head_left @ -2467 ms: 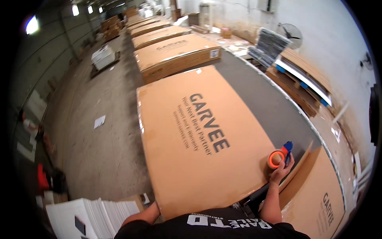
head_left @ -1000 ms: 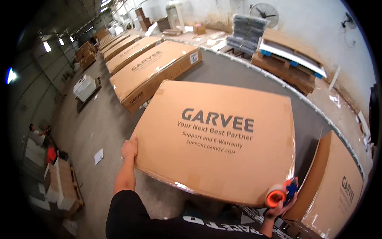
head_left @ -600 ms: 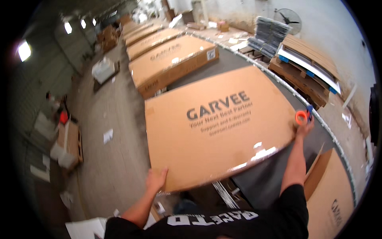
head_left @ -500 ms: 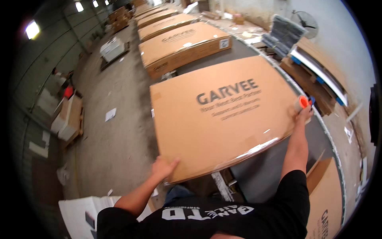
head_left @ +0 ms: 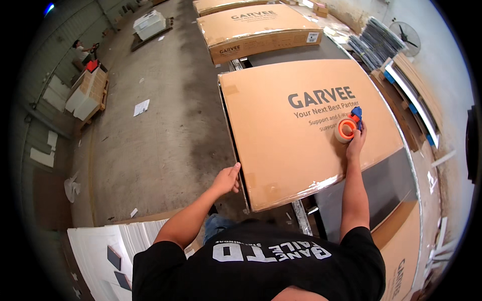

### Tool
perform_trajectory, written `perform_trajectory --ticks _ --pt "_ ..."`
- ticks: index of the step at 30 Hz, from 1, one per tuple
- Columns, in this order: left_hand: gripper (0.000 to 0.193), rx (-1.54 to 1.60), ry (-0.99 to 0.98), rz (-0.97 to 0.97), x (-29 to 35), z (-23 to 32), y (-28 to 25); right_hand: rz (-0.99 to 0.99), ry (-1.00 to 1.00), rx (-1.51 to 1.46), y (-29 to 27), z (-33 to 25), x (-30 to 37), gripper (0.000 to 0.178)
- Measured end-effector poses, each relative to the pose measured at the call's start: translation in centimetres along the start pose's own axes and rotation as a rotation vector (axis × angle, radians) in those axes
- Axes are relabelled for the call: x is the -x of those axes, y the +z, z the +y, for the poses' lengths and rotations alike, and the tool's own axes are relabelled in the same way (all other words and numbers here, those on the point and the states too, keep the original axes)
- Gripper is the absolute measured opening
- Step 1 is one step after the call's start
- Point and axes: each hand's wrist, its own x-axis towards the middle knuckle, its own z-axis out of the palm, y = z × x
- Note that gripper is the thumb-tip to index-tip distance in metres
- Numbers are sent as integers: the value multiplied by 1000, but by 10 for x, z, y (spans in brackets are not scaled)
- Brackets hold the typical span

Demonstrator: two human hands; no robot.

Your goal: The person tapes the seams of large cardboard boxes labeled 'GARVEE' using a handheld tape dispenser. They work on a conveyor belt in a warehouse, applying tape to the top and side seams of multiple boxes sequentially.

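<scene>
A large flat brown cardboard box (head_left: 281, 155) lies in front of me, dark print on its top and shiny clear tape along its near edge. My right hand (head_left: 357, 140) grips a blue-and-orange tape dispenser (head_left: 356, 113) over the right part of the box top. A tape roll (head_left: 343, 131) with an orange core sits on the dispenser. At the box's left edge is my left hand (head_left: 227, 179), its thumb by the top edge and its fingers partly bent and apart from the thumb. Whether those fingers press on the box side is hard to see.
The box rests on a grey-topped conveyor (head_left: 371, 175). Another closed box (head_left: 261, 25) lies beyond, and one more (head_left: 401, 251) is at lower right. White foam panels (head_left: 95, 251) stand at lower left. Far left, a person (head_left: 82, 51) is near a loaded pallet (head_left: 89, 95).
My right hand has brought the tape dispenser from the box's right edge inward over its top. My left hand has moved from the near left corner farther up the left edge. The view has shifted.
</scene>
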Motion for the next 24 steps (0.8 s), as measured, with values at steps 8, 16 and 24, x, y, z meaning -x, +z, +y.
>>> perform_trajectory --ticks 8,16,24 --pt "33 -189 372 -89 -110 -92 -39 232 106 -45 52 -53 138 55" --pt "54 -642 1382 -285 -102 40 -166 477 43 120 120 -92 229 53" --pt "111 -1478 1793 -736 -174 140 -113 593 6 161 117 -86 235 50"
